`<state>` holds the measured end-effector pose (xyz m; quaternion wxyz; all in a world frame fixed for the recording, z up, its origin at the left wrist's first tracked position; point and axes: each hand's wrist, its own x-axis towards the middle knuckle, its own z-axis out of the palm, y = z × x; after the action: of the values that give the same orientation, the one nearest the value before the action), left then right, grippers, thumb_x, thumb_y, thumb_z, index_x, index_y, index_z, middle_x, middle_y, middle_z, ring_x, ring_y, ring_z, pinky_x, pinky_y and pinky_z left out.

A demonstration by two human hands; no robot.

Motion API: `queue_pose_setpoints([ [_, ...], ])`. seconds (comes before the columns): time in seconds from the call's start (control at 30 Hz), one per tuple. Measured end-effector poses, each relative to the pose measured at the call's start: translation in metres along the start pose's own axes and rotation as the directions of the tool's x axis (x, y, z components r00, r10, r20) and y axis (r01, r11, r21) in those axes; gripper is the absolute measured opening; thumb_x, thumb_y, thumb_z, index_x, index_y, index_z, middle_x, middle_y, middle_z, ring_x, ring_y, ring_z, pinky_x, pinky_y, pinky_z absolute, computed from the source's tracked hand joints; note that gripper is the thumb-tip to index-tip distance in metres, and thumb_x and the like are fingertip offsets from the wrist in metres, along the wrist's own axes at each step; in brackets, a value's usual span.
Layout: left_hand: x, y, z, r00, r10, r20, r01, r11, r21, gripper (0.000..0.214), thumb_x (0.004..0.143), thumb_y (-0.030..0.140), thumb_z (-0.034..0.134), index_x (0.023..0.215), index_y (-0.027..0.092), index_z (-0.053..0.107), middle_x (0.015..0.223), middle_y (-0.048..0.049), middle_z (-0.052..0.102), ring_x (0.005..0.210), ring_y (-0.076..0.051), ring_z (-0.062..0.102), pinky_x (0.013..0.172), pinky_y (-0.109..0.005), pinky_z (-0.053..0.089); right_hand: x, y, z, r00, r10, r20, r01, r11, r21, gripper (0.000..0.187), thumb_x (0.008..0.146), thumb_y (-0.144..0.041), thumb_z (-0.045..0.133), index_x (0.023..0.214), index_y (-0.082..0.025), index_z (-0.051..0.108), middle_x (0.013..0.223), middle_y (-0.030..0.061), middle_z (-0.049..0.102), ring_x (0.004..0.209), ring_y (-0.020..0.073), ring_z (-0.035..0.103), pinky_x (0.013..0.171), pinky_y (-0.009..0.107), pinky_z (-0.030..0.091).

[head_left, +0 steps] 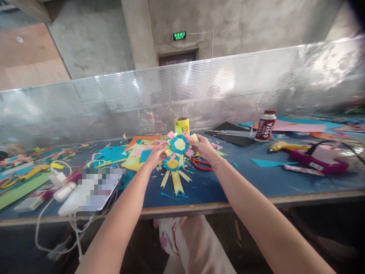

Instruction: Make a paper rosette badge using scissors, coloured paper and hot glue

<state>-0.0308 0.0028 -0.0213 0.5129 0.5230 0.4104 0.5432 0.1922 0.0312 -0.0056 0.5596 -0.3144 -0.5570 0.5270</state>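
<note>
Left hand (157,154) and right hand (202,146), almost closed, pinch a paper rosette (180,144)

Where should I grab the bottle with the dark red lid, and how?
Probably around its middle, coming from the near side. The bottle stands upright with a round body, so that part should be easy to wrap around. Clear sticks lie to its left, and a yellow glue gun lies in front, toward the right.

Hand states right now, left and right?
Left hand: at the left edge of the upper rosette; grip can't be told.
Right hand: closed, holding its right edge.
</note>
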Motion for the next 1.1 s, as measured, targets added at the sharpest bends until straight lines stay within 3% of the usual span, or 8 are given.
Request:
queue_pose_setpoints([
  [0.27,-0.0021,-0.0013,-0.0006,1.0,0.03,0.011,-0.031,0.991,0.13,0.026,0.061,0.031,0.074,0.078,0.015,0.064,0.071,-0.0015,0.061,0.063,-0.012,0.058,0.068,-0.028,0.049,-0.0007,-0.0018,0.0005,1.0,0.011,-0.015,-0.01,1.0,0.017,0.035,0.059,-0.026,0.076,0.087,-0.018,0.057,0.086,0.0014,0.065,0.072,0.0129,0.062,0.065,0.028,0.054],
  [0.6,-0.0016,-0.001,-0.0002,0.999,0.049,-0.007,-0.048,0.986,0.16,0.035,0.062,0.044,0.074,0.077,0.015,0.062,0.067,-0.0011,0.06,0.059,-0.011,0.058,0.066,-0.028,0.05,0.0007,0.0008,-0.001,1.0,0.008,-0.008,-0.008,1.0,0.025,0.034,0.059,-0.025,0.075,0.086,-0.018,0.057,0.085,0.0012,0.065,0.07,0.0134,0.062,0.063,0.029,0.055],
  [0.93,-0.0068,0.0037,0.0029,1.0,0.014,0.027,-0.016,0.997,0.069,0.036,0.059,0.042,0.076,0.074,0.015,0.058,0.064,0.0004,0.058,0.058,-0.011,0.058,0.064,-0.026,0.049,-0.0027,-0.0038,0.0002,0.999,0.028,0.014,-0.029,0.998,0.061,0.03,0.061,-0.021,0.074,0.086,-0.018,0.057,0.085,0.0017,0.066,0.069,0.013,0.063,0.062,0.027,0.054],
  [1.1,-0.0066,0.0032,0.0037,0.999,0.017,0.041,-0.019,0.999,0.037,0.032,0.061,0.039,0.076,0.074,0.015,0.058,0.069,-0.0004,0.06,0.065,-0.013,0.06,0.072,-0.028,0.048,-0.0036,-0.0053,-0.0007,0.998,0.063,0.029,-0.066,0.994,0.091,0.03,0.064,-0.021,0.072,0.09,-0.019,0.057,0.085,0.0015,0.066,0.069,0.0129,0.063,0.063,0.026,0.054],
])
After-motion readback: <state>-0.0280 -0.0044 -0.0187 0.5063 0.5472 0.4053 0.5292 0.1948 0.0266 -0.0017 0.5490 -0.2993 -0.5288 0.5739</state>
